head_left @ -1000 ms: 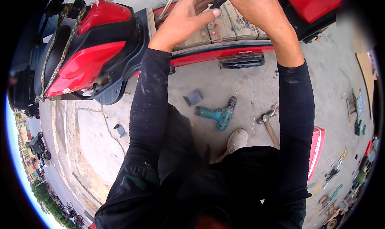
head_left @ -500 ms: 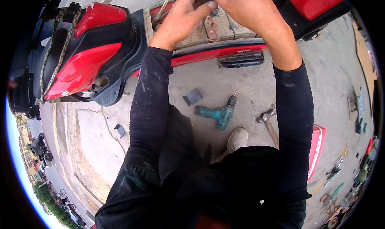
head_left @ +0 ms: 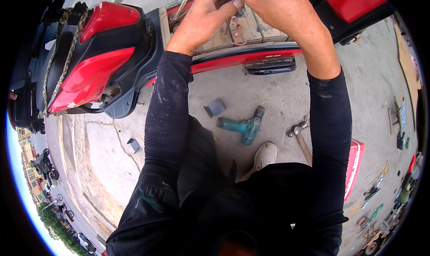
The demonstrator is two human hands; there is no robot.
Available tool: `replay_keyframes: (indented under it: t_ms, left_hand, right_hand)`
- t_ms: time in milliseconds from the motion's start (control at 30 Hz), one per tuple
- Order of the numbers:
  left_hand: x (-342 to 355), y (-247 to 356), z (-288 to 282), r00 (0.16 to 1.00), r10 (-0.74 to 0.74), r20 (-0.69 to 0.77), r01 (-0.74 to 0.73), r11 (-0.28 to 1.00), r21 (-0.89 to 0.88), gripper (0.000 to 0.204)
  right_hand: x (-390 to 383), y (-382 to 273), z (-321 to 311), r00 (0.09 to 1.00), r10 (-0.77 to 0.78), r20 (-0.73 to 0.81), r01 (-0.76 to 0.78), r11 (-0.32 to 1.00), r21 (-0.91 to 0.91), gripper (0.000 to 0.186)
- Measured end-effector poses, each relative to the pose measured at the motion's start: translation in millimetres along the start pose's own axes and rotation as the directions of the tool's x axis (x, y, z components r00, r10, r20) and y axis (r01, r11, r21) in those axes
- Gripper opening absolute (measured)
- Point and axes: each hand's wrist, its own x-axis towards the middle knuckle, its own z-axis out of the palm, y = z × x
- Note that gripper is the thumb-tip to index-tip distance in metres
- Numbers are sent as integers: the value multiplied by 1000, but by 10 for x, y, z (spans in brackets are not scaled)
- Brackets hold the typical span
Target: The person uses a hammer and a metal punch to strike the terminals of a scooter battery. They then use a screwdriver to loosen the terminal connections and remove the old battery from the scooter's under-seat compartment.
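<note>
One teal cordless drill [head_left: 250, 129], one wooden-handled metal hammer [head_left: 304, 147] and two angular grey pieces [head_left: 217, 107] lie on concrete [head_left: 277, 94], while half-curled left hand [head_left: 202, 20] and right hand [head_left: 278, 8] close together over boxy grey batteries [head_left: 249, 31], any grasp hidden.

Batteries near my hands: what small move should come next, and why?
Perhaps draw the left hand and right hand slightly toward you: they're close together over the batteries, but the picture's upper edge crops them, so any grip can't be judged.

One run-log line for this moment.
left hand: near batteries | right hand: close beside left | held item: can't tell | floor: teal drill, hammer
</note>
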Motion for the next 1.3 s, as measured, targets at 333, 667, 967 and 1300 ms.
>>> replay_keyframes:
  t_ms: [333, 667, 967, 1300]
  left_hand:
    - [-40, 195, 64, 997, -7, -79, 15, 994, 110, 52]
    - [367, -108, 197, 875, 49, -481, 106, 951, 290, 31]
    - [145, 23, 8, 749, -24, -662, -8, 999, -44, 34]
    - [65, -1, -28, 838, -85, -540, -32, 978, -204, 29]
  right_hand:
    - [110, 21, -38, 978, -121, 168, 105, 989, 101, 17]
    - [-29, 207, -34, 988, -150, 27, 150, 989, 6, 33]
    - [-3332, 285, -526, 618, 785, -47, -770, 593, -237, 30]
    - [-5767, -782, -167, 191, 976, 109, -730, 215, -648, 50]
